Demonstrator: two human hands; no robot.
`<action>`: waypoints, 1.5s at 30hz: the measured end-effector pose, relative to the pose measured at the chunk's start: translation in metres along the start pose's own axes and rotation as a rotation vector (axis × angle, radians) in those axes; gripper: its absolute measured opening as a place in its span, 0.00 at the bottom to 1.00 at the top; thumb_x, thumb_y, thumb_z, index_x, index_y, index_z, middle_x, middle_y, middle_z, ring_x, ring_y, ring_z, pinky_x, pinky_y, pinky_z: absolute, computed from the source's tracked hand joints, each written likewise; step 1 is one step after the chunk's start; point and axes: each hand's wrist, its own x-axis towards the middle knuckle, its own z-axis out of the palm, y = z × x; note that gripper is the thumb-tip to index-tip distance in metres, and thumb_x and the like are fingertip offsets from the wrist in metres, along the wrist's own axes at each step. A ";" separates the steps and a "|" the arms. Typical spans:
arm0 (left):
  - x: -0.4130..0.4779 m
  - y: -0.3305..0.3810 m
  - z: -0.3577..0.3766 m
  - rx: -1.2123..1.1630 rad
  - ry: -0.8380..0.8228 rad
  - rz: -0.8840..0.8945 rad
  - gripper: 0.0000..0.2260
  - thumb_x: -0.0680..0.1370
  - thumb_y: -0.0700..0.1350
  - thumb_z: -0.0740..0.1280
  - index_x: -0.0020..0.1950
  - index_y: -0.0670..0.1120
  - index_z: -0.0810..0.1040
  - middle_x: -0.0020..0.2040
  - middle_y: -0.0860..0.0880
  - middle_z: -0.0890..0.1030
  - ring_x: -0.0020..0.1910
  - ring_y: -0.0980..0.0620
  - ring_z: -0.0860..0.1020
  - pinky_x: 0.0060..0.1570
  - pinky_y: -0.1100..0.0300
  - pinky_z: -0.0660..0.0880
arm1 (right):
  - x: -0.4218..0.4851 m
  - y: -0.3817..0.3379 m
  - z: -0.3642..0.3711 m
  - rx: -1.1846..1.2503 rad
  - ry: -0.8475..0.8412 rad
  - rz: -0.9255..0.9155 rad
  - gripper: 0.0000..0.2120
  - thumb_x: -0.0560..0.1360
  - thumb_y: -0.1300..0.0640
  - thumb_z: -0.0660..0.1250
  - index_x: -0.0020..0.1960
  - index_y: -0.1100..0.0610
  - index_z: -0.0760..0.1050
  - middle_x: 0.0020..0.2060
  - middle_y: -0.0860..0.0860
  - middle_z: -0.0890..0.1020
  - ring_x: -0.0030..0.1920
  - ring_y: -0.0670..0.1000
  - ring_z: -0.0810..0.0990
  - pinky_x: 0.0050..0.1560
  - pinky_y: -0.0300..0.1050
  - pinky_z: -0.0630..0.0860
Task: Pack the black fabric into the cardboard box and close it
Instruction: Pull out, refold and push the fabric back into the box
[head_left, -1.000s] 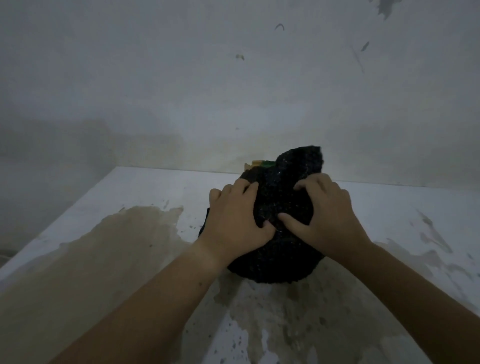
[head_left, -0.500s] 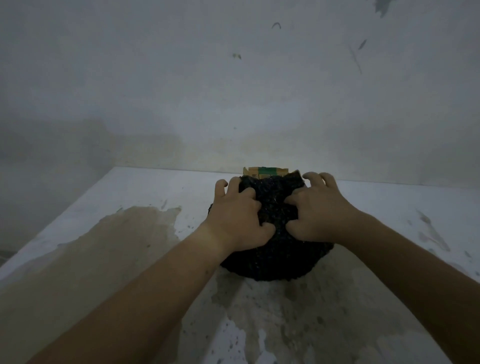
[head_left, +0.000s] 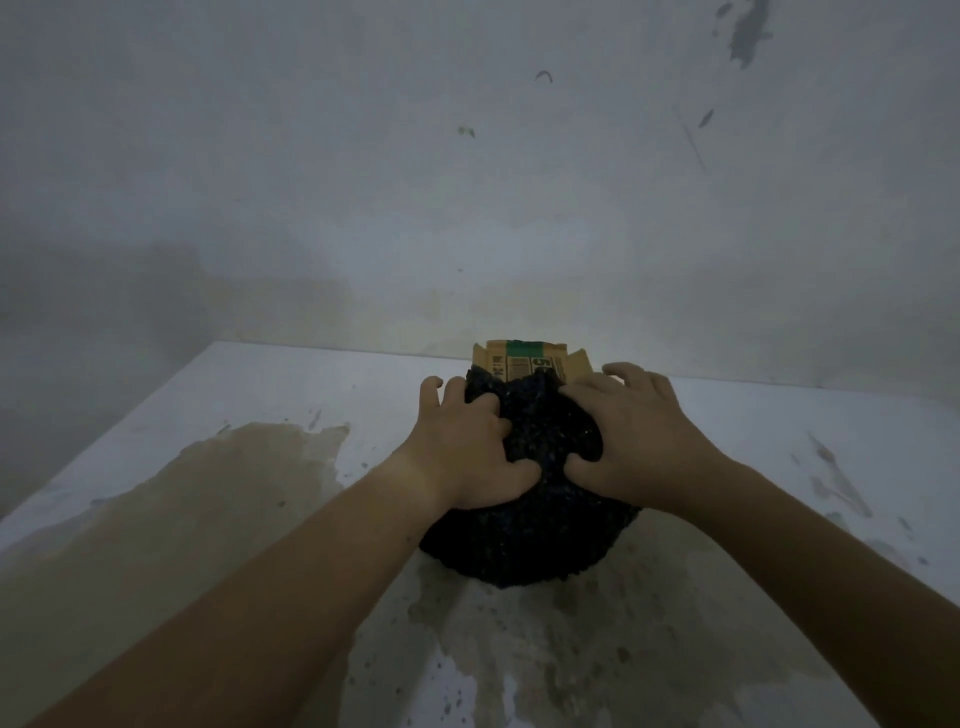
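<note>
A bundle of black fabric (head_left: 535, 540) sits in the middle of the white table (head_left: 260, 395), bulging over the box beneath it. Only the cardboard box's far flap (head_left: 530, 361) shows, brown with a green strip and printed labels, standing upright behind the fabric. My left hand (head_left: 467, 457) presses down on the left top of the fabric, fingers curled into it. My right hand (head_left: 639, 441) presses on the right top, thumb dug into the cloth. The box's body and other flaps are hidden under the fabric and hands.
The table is stained with a large brown patch (head_left: 197, 519) on the left and more blotches near the front. A scuffed grey wall (head_left: 467, 182) rises right behind the table's far edge.
The fabric's raised peak has been pushed down. The box's far flap has come into view behind it. Both hands have shifted forward over the bundle.
</note>
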 end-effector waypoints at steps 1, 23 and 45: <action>-0.002 -0.001 0.004 -0.031 0.042 0.008 0.34 0.67 0.69 0.44 0.50 0.49 0.79 0.52 0.50 0.70 0.65 0.42 0.62 0.70 0.43 0.48 | 0.000 -0.001 0.001 -0.011 -0.009 -0.002 0.37 0.66 0.37 0.58 0.73 0.49 0.65 0.69 0.47 0.69 0.71 0.56 0.59 0.70 0.52 0.54; -0.013 0.001 0.024 -0.125 0.356 0.016 0.26 0.70 0.61 0.53 0.58 0.50 0.79 0.57 0.54 0.76 0.77 0.41 0.56 0.72 0.43 0.41 | 0.006 -0.003 0.012 0.093 -0.135 0.000 0.29 0.69 0.41 0.64 0.69 0.47 0.69 0.67 0.47 0.72 0.77 0.55 0.51 0.75 0.54 0.41; -0.003 0.000 0.018 -0.174 0.170 0.033 0.32 0.69 0.62 0.55 0.70 0.50 0.59 0.57 0.50 0.76 0.69 0.41 0.63 0.71 0.39 0.48 | 0.022 -0.007 0.001 -0.031 -0.271 -0.114 0.33 0.68 0.46 0.66 0.72 0.45 0.64 0.66 0.48 0.72 0.71 0.57 0.56 0.72 0.54 0.46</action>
